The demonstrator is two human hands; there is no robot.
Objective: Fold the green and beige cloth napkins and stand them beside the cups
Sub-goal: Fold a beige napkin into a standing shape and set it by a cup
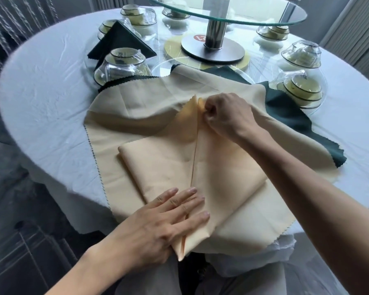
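Observation:
A beige napkin, folded into a kite shape with a centre seam, lies on top of flat beige cloths on the round table. My left hand presses flat on its near point at the table's edge. My right hand pinches the napkin's far tips, fingers curled. Dark green napkins lie flat under the beige pile, showing at the right. A folded green napkin stands among wrapped cups at the far left.
Wrapped cup-and-bowl sets ring the white tablecloth. A glass turntable on a steel post stands above the table's middle. A transparent chair back shows at the lower left.

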